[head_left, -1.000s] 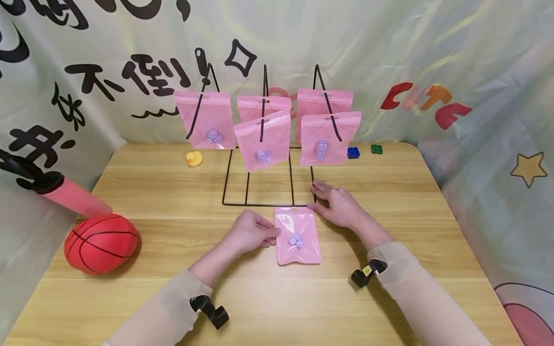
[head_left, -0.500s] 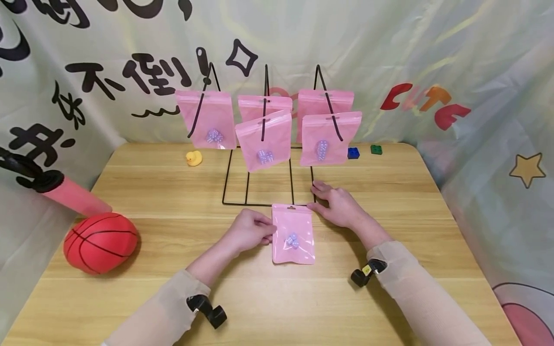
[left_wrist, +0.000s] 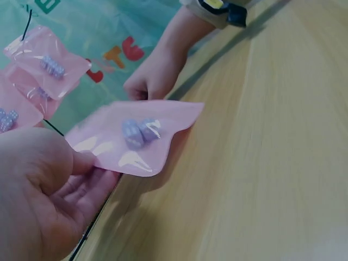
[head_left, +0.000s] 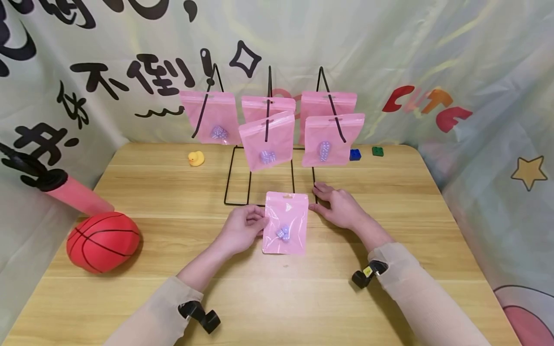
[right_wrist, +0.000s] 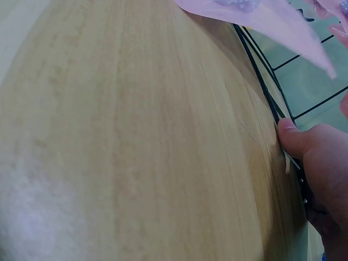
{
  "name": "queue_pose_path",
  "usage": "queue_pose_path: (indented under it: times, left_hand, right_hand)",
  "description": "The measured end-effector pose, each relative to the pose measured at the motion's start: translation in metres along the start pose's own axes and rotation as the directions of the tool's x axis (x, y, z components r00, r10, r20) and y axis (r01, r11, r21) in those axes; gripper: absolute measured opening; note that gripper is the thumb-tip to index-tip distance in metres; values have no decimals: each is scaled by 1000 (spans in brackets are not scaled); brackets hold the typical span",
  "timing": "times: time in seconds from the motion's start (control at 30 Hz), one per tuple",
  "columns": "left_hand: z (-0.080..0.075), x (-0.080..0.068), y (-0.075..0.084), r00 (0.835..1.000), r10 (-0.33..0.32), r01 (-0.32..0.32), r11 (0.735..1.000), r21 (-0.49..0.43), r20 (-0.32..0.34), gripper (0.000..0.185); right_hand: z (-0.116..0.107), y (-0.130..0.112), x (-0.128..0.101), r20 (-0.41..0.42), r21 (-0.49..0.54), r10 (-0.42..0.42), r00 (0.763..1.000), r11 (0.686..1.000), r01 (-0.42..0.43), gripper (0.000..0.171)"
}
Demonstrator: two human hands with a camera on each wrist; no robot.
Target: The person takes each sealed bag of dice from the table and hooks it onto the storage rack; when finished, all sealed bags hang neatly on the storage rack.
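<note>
My left hand (head_left: 242,228) pinches the left edge of a pink pouch (head_left: 285,223) with small purple dice inside and holds it tilted just above the wooden table (head_left: 277,298). In the left wrist view the thumb and fingers (left_wrist: 81,168) clamp the pouch (left_wrist: 136,136), whose far end hangs free. My right hand (head_left: 335,204) lies with straight fingers on the front right corner of a black wire rack (head_left: 229,178). Its thumb (right_wrist: 291,136) presses against the base wire (right_wrist: 261,81). Several more pink pouches (head_left: 267,141) hang from the rack's hooks.
A red basketball (head_left: 103,242) and a pink pump (head_left: 73,197) lie at the table's left edge. A yellow duck (head_left: 195,158) sits back left of the rack; a blue brick (head_left: 355,154) and a green brick (head_left: 377,151) sit back right. A printed curtain hangs behind the table.
My left hand has lifted the pouch off the table and carried it a little left and toward the rack. The right hand has stayed on the rack's base.
</note>
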State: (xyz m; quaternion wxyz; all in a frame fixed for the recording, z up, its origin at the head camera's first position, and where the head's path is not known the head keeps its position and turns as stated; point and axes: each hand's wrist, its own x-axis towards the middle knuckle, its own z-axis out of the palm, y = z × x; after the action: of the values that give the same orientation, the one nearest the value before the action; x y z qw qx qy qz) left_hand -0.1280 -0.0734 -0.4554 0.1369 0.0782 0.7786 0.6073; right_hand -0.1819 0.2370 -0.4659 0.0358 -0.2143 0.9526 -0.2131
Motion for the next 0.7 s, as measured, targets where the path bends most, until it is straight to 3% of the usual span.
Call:
queue_pose_path:
  times: [0.1, 0.27, 0.43, 0.7]
  left_hand:
    - [-5, 0, 0, 994, 109, -108, 993, 48, -19, 2]
    - [-16, -4, 5, 965, 256, -250, 963, 102, -54, 7]
    - [-27, -11, 10, 941, 331, -323, 941, 97, -76, 8]
    - [-50, -20, 18, 911, 394, -379, 916, 130, -122, 5]
  right_hand:
    - [0, 0, 0, 0, 2, 3, 1000, 1000, -3, 63]
    - [0, 0, 0, -2, 4, -6, 1000, 1000, 6, 63]
    - [0, 0, -1, 2, 7, 5, 1000, 1000, -5, 63]
    - [0, -1, -1, 8, 13, 7, 1000, 1000, -7, 64]
